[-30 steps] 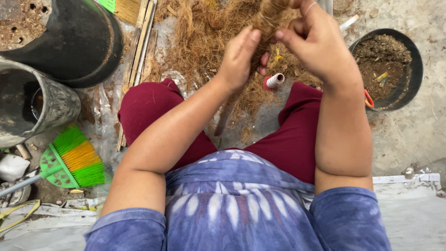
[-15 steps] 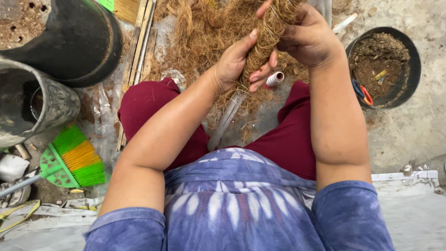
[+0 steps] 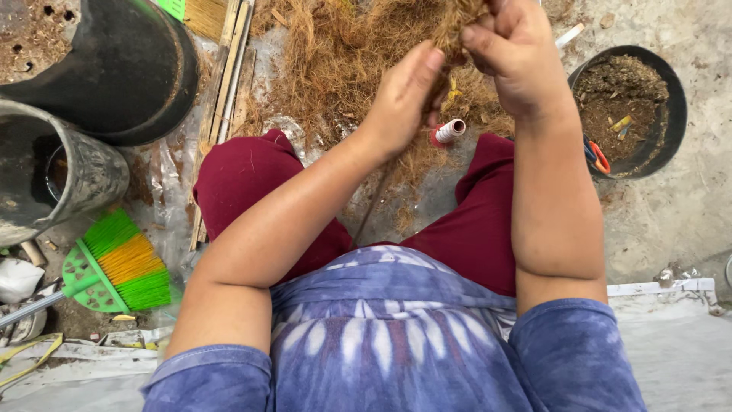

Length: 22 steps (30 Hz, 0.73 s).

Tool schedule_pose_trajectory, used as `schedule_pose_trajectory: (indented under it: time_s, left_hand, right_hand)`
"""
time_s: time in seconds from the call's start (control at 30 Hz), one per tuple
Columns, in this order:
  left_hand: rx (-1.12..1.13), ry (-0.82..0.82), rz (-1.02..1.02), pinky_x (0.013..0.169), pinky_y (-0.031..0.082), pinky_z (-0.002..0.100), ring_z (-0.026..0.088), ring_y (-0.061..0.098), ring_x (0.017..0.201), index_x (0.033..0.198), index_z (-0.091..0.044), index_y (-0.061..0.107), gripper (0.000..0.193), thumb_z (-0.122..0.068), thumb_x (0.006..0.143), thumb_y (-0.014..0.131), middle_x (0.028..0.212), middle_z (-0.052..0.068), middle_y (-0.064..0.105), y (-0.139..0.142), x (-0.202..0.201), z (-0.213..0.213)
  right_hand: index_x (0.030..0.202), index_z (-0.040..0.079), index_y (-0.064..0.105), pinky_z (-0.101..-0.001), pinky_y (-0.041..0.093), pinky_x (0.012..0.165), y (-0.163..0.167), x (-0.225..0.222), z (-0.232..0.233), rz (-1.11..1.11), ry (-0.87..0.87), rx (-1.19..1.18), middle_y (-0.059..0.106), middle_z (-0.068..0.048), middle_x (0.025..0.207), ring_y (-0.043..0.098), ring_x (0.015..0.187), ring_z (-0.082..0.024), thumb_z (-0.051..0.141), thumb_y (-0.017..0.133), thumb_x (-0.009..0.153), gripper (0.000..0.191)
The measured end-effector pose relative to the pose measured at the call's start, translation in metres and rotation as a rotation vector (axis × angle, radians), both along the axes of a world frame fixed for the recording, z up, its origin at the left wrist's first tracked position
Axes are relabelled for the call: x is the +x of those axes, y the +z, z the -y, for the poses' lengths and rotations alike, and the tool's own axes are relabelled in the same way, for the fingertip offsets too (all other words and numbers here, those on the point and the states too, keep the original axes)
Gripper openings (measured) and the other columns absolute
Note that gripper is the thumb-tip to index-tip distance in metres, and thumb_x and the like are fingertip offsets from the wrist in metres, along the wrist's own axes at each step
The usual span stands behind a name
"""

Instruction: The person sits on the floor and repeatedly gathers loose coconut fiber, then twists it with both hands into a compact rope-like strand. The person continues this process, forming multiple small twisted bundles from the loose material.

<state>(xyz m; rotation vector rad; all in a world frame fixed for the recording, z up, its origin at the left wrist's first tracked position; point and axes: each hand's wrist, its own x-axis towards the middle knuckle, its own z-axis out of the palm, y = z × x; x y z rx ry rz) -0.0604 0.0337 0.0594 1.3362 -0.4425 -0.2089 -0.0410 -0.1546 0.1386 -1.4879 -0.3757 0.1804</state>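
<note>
My right hand (image 3: 517, 57) is closed around a bundle of brown coconut fibre (image 3: 456, 19) held up near the top of the view. My left hand (image 3: 402, 99) presses its flat palm and straight fingers against the side of that bundle. Beneath both hands a loose heap of the same fibre (image 3: 335, 61) covers the ground in front of my dark red trousers. A small spool of thread with a red end (image 3: 448, 131) lies on the ground just below my left hand.
A black pot of soil (image 3: 633, 107) stands at right, with orange-handled scissors (image 3: 597, 156) beside its rim. At left are a large black pot (image 3: 114, 69), a grey bucket (image 3: 53, 175) and a green-and-yellow hand broom (image 3: 114, 267). Bamboo sticks (image 3: 229, 69) lie beside the fibre heap.
The fibre bundle has risen toward the top edge. My left hand has slid from gripping it to pressing flat against it, while my right hand has kept hold.
</note>
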Motion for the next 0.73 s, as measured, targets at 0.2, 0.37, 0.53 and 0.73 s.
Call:
schedule_pose_trajectory:
  time_s: [0.2,0.37,0.53,0.73]
  left_hand:
    - [0.077,0.226,0.205,0.081,0.058,0.033,0.017,0.065,0.093,0.134,-0.003,0.053,0.039,-0.033,0.113,0.040,0.104,0.009,0.066,-0.005,0.001,0.011]
    - [0.081,0.374,0.288,0.082,0.055,0.035,0.018,0.066,0.092,0.128,-0.003,0.059,0.032,-0.030,0.117,0.044,0.099,0.008,0.067,-0.006,0.000,0.005]
    - [0.224,0.493,0.215,0.067,0.052,0.033,0.016,0.062,0.073,0.125,-0.004,0.058,0.032,-0.031,0.112,0.047,0.084,0.005,0.062,-0.008,0.002,0.005]
    - [0.152,0.477,0.237,0.070,0.051,0.032,0.015,0.061,0.077,0.125,-0.007,0.061,0.030,-0.033,0.115,0.048,0.087,0.003,0.063,-0.023,0.009,0.006]
  right_hand:
    - [0.122,-0.001,0.057,-0.0251,0.033,0.053,-0.009,-0.002,-0.015,0.429,-0.315,-0.374,0.045,0.003,0.071,0.041,0.059,-0.008,0.006,0.073,0.110,0.021]
    - [0.140,0.002,0.049,-0.0217,0.032,0.054,0.008,-0.018,-0.019,0.326,-0.273,-0.456,0.043,0.007,0.068,0.037,0.059,-0.004,-0.001,0.069,0.106,0.039]
    - [0.132,0.001,0.049,-0.0221,0.029,0.056,0.010,-0.023,-0.020,0.257,-0.243,-0.409,0.048,0.006,0.084,0.036,0.062,-0.004,-0.004,0.064,0.112,0.025]
    - [0.142,0.000,0.045,-0.0214,0.024,0.052,-0.013,-0.018,0.000,0.126,-0.153,-0.197,0.044,0.003,0.071,0.036,0.057,-0.005,0.004,0.069,0.120,0.033]
